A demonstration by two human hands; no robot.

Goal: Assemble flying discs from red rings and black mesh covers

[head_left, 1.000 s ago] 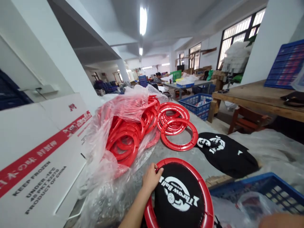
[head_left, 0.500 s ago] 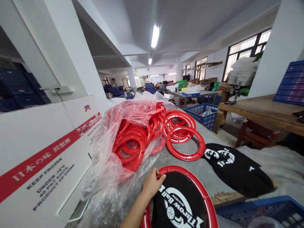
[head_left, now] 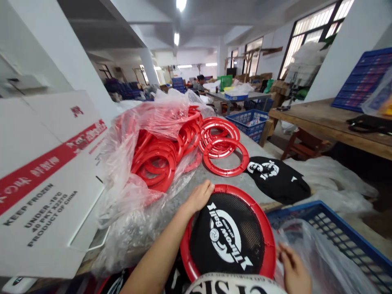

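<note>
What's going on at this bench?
The left hand grips the upper edge of a red ring filled with black mesh printed "Throw Ball". The right hand is beside its right rim, fingers curled. Beyond it, bare red rings lie on the table, many more sit in a clear plastic bag, and printed black fabric lies to the right.

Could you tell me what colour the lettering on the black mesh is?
White, best seen in the head view.

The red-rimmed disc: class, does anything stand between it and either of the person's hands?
Nothing visible does. The left hand holds the disc's upper rim. The right hand is close beside its right edge; clear plastic lies behind that hand.
</note>
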